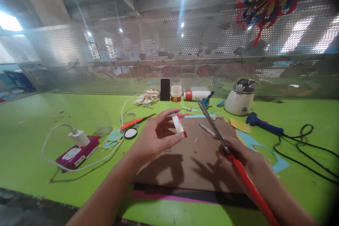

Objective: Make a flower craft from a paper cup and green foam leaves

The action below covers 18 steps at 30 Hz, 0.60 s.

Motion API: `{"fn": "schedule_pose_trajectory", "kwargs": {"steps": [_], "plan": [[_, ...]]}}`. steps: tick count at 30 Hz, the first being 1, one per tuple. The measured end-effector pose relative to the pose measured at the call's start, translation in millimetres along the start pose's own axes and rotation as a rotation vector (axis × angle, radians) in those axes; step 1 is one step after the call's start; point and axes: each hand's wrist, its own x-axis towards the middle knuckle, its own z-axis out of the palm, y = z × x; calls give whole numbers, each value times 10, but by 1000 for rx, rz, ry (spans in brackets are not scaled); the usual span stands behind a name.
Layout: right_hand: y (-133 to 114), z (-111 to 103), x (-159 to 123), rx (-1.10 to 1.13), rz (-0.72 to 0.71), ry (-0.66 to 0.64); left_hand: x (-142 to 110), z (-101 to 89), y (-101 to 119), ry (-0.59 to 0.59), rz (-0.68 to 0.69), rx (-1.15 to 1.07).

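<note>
My left hand [159, 130] is raised over the brown board [196, 166], pinching a small white paper piece with red ends [178, 124] between thumb and fingers. On the right, my right hand [235, 152] is closed around red-handled scissors [215, 127]. One long metal blade points up and away. A second, shorter-looking pointed metal part sticks out beside it, apart from the first. The scissors and the white piece do not touch. Both hands cast shadows on the board.
Left lie a purple power socket [75, 157] with a white cable, an orange utility knife [129, 124] and a round black-rimmed disc [130, 133]. Behind stand a phone [165, 90], paper cups [176, 93] and a white bin [239, 99]. A blue glue gun [265, 124] trails its cord at right.
</note>
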Motion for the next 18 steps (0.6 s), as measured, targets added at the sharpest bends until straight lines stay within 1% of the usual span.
{"fn": "schedule_pose_trajectory", "kwargs": {"steps": [2,6,9,11,14,16,18], "plan": [[-41,-1,-2,18,-1,-1,0,17,-17,2,-4,-71],[-92,67,-26,88,-26,-14,9,37,-25,50,1,-174],[-77,131,-32,90,-45,57,14,24,-2,57,-5,-178],[-58,152,-30,81,-52,124,12,3,23,43,-12,-183],[-50,148,-30,71,-82,201,-3,-41,60,-9,-7,-193],[-59,132,-34,49,-122,213,-18,-75,74,-56,-5,-208],[-63,113,-41,28,-155,194,-30,-104,77,-96,-27,-242]]}}
